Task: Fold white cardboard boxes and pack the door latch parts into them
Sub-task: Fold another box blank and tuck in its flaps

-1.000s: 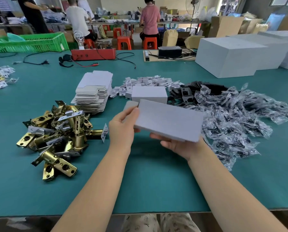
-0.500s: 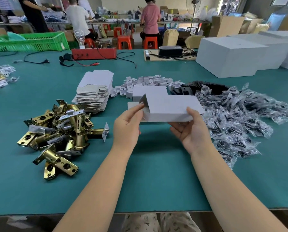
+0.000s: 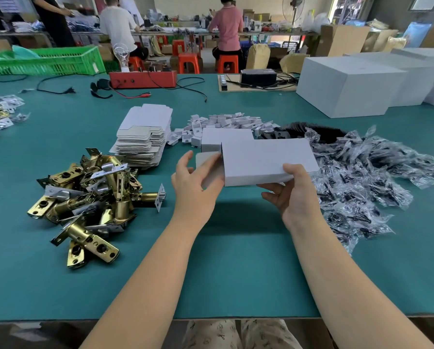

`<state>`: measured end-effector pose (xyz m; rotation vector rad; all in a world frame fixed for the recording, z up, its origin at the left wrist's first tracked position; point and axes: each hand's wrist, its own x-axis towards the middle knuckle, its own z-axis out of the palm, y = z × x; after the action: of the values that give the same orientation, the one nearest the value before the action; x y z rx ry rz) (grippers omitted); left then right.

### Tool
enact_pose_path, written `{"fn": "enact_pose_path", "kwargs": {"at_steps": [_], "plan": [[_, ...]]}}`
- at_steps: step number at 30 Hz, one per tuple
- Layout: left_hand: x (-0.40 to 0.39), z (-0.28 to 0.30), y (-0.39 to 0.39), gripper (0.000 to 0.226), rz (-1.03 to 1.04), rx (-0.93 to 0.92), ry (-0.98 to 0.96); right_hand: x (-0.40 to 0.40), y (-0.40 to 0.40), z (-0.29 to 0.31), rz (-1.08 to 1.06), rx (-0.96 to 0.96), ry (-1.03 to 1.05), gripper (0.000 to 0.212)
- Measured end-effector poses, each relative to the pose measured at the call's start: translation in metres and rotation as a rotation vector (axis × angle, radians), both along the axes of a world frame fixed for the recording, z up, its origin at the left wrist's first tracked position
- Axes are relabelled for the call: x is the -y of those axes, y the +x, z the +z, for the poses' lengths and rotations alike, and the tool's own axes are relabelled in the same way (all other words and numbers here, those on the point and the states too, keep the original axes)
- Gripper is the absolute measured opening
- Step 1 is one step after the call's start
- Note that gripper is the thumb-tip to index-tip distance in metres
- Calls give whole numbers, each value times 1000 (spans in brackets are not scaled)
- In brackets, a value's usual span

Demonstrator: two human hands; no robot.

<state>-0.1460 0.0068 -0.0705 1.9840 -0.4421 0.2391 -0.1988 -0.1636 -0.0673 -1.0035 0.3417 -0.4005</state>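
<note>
I hold a white cardboard box [image 3: 266,159] above the green table, popped into a rectangular sleeve. My right hand [image 3: 292,195] grips its near right corner from below, thumb on top. My left hand [image 3: 197,183] presses the open left end flap with its fingers. A pile of brass and silver door latch parts [image 3: 89,197] lies to the left. A stack of flat box blanks [image 3: 144,137] stands behind the pile. A folded white box [image 3: 226,138] rests just behind the held one.
Clear plastic bags of dark small parts [image 3: 367,177] spread over the right. Small white cardboard inserts [image 3: 226,122] lie at centre back. Large white cartons [image 3: 349,84] stand far right, a red device [image 3: 142,79] and green crate [image 3: 42,61] at the back. People work beyond.
The flat blank has been opened into a box shape and turned level. My right hand shifted from under it to its near right corner; my left hand moved onto the end flap.
</note>
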Motion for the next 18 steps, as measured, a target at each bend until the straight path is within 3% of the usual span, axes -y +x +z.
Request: {"fn": "enact_pose_path", "kwargs": {"at_steps": [3, 9, 12, 15, 16, 18], "plan": [[-5, 5, 3, 44, -146, -197, -218, -4, 1, 0, 26, -7, -37, 17], [-6, -4, 7, 44, -185, 57, 53, -13, 0, -3, 17, -65, -232, 19], [-8, -5, 6, 48, -56, 143, 84, -15, -2, -5, -18, -59, -283, 12], [-9, -2, 2, 67, 34, 103, -123, -17, -2, -4, -8, -80, -289, 6], [-9, 0, 2, 65, 21, 47, -226, -17, -1, -4, 6, -95, -278, 6], [-8, 5, 2, 40, -107, -169, -536, -18, -1, -4, 42, -123, -253, 6]]}}
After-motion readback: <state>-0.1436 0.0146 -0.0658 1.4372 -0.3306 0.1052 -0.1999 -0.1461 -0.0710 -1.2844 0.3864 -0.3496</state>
